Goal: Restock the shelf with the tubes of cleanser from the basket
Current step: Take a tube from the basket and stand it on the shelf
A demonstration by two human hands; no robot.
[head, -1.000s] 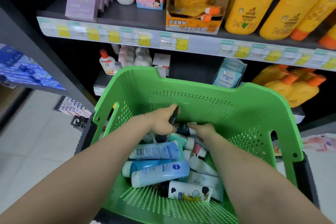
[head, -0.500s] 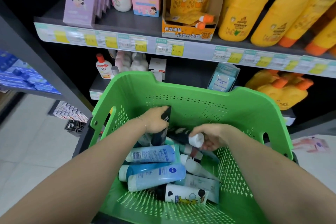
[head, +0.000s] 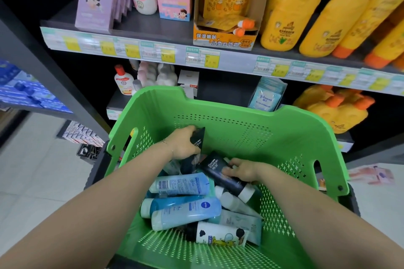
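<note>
With left hand (head: 182,145) wrapped round the upright tube (head: 198,140) and right hand (head: 242,170) curled over the lying tube (head: 215,167), both down in the basket (head: 229,120), hold tight, lift slowly past the rim, then stand them neatly on the shelf (head: 153,30).

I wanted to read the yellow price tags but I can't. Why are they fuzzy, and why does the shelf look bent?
Head view: the price tags are blurred, so their print is unreadable; the wide-angle lens bows the shelf edge and leans the yellow bottles outward; below that shelf it is dark, while the green basket is brightly lit.
</note>
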